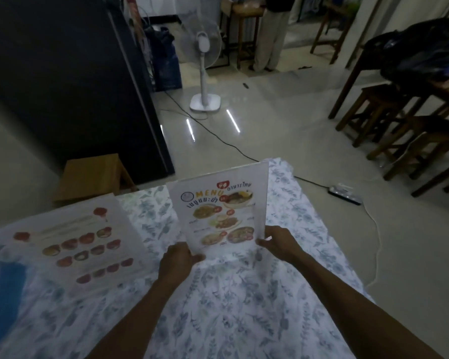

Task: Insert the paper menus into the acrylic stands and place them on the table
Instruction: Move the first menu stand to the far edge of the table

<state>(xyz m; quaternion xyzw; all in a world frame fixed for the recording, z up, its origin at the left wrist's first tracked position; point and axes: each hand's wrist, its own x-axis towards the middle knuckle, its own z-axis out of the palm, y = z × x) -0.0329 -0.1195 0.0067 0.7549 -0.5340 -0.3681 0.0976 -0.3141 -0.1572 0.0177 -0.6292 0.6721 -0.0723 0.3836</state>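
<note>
An upright acrylic stand with a paper menu (218,211) inside it rises over the middle of the table (233,307), which has a blue-and-white floral cloth. The sheet shows "MENU" and photos of dishes. My left hand (178,263) grips its lower left corner. My right hand (276,242) grips its lower right corner. The stand's foot is hidden by my hands. A second menu (83,244), printed with rows of small dishes, lies flat on the table to the left; I cannot tell whether it is in a stand.
A blue object (0,294) lies at the table's left edge. A wooden stool (91,174) stands beyond the table, by a dark cabinet (70,81). On the floor are a pedestal fan (205,55), a cable and a power strip (345,194). Wooden stools (389,117) crowd the right. A person (272,35) stands far back.
</note>
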